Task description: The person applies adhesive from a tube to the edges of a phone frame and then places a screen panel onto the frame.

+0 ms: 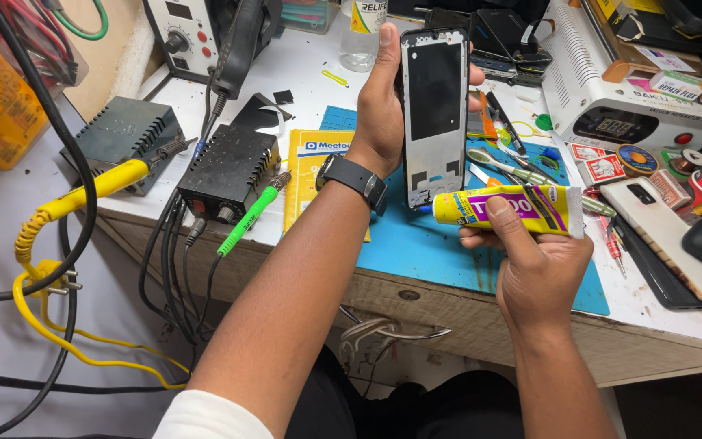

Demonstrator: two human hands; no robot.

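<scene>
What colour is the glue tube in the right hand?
Yellow with a purple band, the glue tube shows best in the head view, held in the right hand.

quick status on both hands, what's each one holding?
Left hand: closed around the phone frame, held upright.
Right hand: closed on the yellow glue tube, nozzle at the frame's lower corner.

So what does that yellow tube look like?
The yellow tube is soft-looking plastic with a purple label band and a flat crimped end on the right. The right hand holds it sideways above the blue mat, thumb pressed on top. Its thin nozzle meets the bottom edge of the phone frame.
</scene>
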